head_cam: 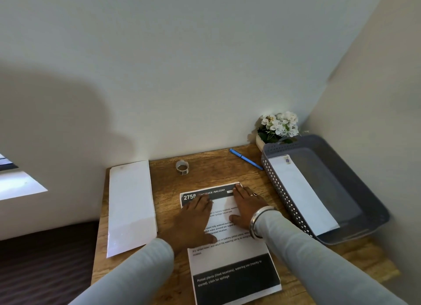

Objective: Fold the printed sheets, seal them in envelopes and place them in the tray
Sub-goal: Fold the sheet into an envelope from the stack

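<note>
1. On the desk (227, 168) before me I count one printed sheet (232, 259), one stack of envelopes (131, 204), one tape roll (182, 167), one blue pen (246, 159), one flower pot (276, 128) and one grey tray (373, 204).
2. Both my hands lie flat and open on the upper half of the sheet, palms down, fingers spread and pointing toward the wall, gripping nothing.
3. My left hand (193, 220) covers the sheet's left side, fingertips at the dark header band beside the number 2758.
4. My right hand (246, 209) presses the right side, fingertips reaching the top edge; it wears a ring and a metal bangle at the wrist.
5. My hands are just beside each other, a strip of text showing between them.
6. The sheet lies unfolded at the desk's middle, between the envelopes on the left and the tray on the right.
7. The tray holds one white envelope (303, 195), lying along its left wall.
</note>
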Tool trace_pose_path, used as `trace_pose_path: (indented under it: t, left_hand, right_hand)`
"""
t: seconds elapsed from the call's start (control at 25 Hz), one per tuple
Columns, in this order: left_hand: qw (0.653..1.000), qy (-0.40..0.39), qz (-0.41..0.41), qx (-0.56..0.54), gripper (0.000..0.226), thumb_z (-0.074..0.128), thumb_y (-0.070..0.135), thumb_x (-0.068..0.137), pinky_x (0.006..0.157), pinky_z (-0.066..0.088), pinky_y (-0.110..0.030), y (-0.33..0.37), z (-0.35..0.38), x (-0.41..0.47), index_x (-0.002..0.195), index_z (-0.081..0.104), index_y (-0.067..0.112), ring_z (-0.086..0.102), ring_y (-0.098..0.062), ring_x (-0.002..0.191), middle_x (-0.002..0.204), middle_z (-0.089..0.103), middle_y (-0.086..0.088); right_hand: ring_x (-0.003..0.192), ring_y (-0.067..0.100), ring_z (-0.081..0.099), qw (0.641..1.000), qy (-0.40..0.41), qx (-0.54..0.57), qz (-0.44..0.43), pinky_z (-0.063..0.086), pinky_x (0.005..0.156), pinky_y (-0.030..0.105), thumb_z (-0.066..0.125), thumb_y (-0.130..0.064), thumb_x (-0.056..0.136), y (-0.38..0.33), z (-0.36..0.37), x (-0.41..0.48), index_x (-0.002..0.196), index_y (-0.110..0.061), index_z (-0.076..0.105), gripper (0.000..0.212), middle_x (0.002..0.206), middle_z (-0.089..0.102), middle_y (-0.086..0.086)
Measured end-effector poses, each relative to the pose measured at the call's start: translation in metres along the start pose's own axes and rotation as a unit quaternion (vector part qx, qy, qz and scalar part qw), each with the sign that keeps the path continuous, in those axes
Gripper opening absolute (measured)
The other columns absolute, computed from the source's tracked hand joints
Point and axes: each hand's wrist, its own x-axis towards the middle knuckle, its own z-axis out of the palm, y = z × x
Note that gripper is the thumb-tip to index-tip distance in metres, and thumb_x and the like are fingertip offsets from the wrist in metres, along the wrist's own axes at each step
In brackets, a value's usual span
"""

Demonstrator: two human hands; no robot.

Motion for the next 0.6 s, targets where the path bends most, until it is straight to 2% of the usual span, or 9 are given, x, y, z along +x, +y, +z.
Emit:
trace_pose_path:
  t: [0.12,0.24,0.32,0.44,0.52,0.6]
  left_hand:
    - [0.998,0.001,-0.057,-0.008,0.13,0.06,0.083,0.071,0.12,-0.006,-0.041,-0.034,0.003,-0.008,0.159,-0.008,0.016,-0.015,-0.024,0.153,0.167,-0.015,-0.005]
    - [0.998,0.007,-0.064,-0.004,0.135,0.058,0.088,0.066,0.119,-0.008,-0.041,-0.047,0.005,-0.014,0.158,-0.009,0.016,-0.014,-0.024,0.153,0.167,-0.015,-0.005]
    - [0.998,0.006,-0.067,-0.001,0.135,0.059,0.087,0.066,0.12,-0.006,-0.043,-0.045,0.006,-0.013,0.158,-0.008,0.015,-0.013,-0.025,0.153,0.167,-0.014,-0.005]
    - [0.997,0.007,-0.074,0.005,0.134,0.06,0.086,0.067,0.121,-0.005,-0.043,-0.044,0.005,-0.012,0.159,-0.006,0.015,-0.013,-0.025,0.153,0.167,-0.014,-0.006]
    - [0.997,0.007,-0.076,0.004,0.134,0.06,0.086,0.067,0.121,-0.006,-0.043,-0.045,0.005,-0.012,0.159,-0.007,0.015,-0.014,-0.025,0.153,0.167,-0.016,-0.006]
    - [0.997,0.002,-0.075,0.002,0.134,0.061,0.085,0.068,0.121,-0.007,-0.044,-0.045,0.005,-0.012,0.158,-0.008,0.015,-0.015,-0.025,0.153,0.167,-0.016,-0.006]
  right_hand:
    - [0.152,0.024,-0.006,1.0,-0.005,-0.008,0.002,0.01,0.123,0.046,0.05,-0.065,0.087,0.002,0.003,0.001,0.157,-0.015,-0.003,0.101,0.165,-0.012,0.003]
    - [0.152,0.029,0.001,0.998,0.019,-0.063,0.001,0.011,0.121,0.051,0.046,-0.068,0.086,-0.011,0.004,0.002,0.156,-0.01,0.003,0.101,0.165,-0.003,0.01]
    - [0.151,0.03,0.003,0.993,0.04,-0.09,-0.062,0.013,0.121,0.051,0.046,-0.062,0.089,-0.036,0.007,-0.002,0.156,-0.009,0.007,0.094,0.165,0.003,0.012]
    - [0.152,0.028,0.001,0.987,0.044,-0.073,-0.139,0.013,0.122,0.048,0.046,-0.05,0.095,-0.073,0.02,-0.01,0.157,-0.012,0.005,0.083,0.165,0.0,0.01]
    - [0.152,0.025,0.0,0.988,0.047,-0.066,-0.13,0.012,0.122,0.047,0.043,-0.049,0.097,-0.068,0.021,-0.006,0.157,-0.014,0.002,0.08,0.166,-0.002,0.007]
    - [0.152,0.024,0.0,0.995,0.039,-0.045,-0.083,0.012,0.122,0.046,0.041,-0.051,0.097,-0.042,0.013,0.002,0.157,-0.015,0.002,0.081,0.166,-0.002,0.004]
